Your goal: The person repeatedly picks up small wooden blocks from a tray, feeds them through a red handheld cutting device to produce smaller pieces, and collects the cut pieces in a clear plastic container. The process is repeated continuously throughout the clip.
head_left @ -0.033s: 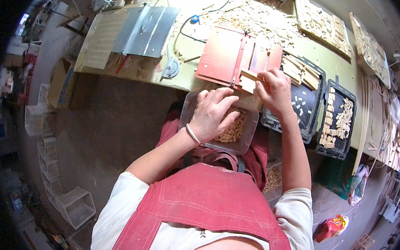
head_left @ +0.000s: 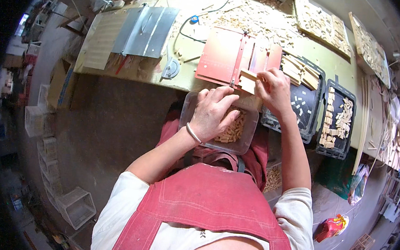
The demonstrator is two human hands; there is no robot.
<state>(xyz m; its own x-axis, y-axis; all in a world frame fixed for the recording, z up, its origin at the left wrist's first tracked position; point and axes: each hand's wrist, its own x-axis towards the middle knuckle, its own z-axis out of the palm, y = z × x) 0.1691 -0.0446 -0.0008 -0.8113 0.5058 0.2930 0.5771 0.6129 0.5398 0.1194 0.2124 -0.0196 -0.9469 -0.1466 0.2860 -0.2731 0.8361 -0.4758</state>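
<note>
At the near edge of a red saw table point(head_left: 219, 56), my right hand point(head_left: 276, 91) pinches a pale wooden strip point(head_left: 247, 84). The strip lies against the metal bar of the red plate, and my fingers cover its right end. Fingers apart and slightly bent, my left hand point(head_left: 212, 112) hovers over a clear plastic bin point(head_left: 188, 112), its fingertips close to the plate's front edge. I see nothing held in it. Small cut wooden pieces point(head_left: 233, 130) fill the bottom of the bin, which rests at my lap below the bench edge.
Right of the plate sits a black tray point(head_left: 311, 117) with longer wooden strips point(head_left: 303, 72). Beyond it is a smaller black tray point(head_left: 332, 147) of wooden blocks. A grey saw plate point(head_left: 146, 31) and a protractor-like gauge point(head_left: 170, 69) lie left. Wood offcuts point(head_left: 260, 17) cover the bench's back.
</note>
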